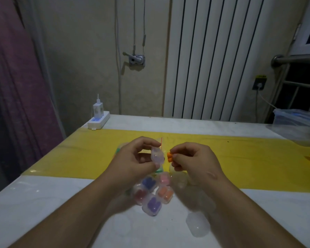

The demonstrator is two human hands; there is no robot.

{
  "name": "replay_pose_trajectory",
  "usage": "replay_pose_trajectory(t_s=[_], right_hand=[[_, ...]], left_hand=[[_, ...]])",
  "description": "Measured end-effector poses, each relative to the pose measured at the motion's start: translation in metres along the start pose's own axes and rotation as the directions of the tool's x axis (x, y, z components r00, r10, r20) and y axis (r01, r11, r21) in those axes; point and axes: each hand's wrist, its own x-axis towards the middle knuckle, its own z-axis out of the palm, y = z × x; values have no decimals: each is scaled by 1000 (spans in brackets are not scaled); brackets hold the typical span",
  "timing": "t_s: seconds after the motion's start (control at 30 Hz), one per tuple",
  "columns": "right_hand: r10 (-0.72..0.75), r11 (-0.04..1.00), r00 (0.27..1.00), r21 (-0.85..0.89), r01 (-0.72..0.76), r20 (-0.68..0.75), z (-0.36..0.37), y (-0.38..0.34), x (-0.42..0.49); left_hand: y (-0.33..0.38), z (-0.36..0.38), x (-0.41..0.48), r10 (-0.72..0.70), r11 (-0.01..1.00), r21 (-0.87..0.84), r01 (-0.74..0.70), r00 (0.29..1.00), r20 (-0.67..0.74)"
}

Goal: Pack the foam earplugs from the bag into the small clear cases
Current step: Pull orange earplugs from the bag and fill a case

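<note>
- Where the worktop point(43, 203) reaches its far left corner, a white power strip point(98, 122) lies with a charger point(98, 110) plugged into it.
- A yellow sheet point(79, 158) runs left to right across the worktop's middle.
- The left hand point(132, 161) is raised above the sheet, its fingers point(149, 144) and thumb curled round a small clear case point(157, 156).
- Just behind that case, the bag point(161, 142) shows a red zip line; most of it is hidden by the hands.
- Near the wrists, filled cases point(150, 190) sit clustered on the worktop, holding blue, pink, red, orange and purple plugs.
- The right hand point(195, 161) pinches two orange earplugs point(170, 156) at its fingertips, just beside the held case.
- An empty case point(198, 224) lies nearer, under the right forearm.
- At the far right stands a clear plastic tub point(297, 120).
</note>
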Motion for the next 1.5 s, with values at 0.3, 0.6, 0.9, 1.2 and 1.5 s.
replay_pose_trajectory(t_s=[0.3,0.6,0.9,1.2,1.5], right_hand=[[74,976,991,197,-96,115,3,-7,-6],[85,985,987,140,-104,134,9,-6,-9],[68,994,997,87,-70,19,10,-4,-9],[179,955,980,222,-194,87,16,-10,-12],[105,984,987,128,-121,123,16,-8,-13]], left_hand=[[-7,-6,5,24,997,79,-20,999,-46],[-5,-2,3,0,1000,4,0,999,-44],[-6,-2,6,-30,991,-129,23,998,-55],[-17,0,9,57,982,190,-26,986,-160],[-18,3,8,129,949,305,-80,981,-145]])
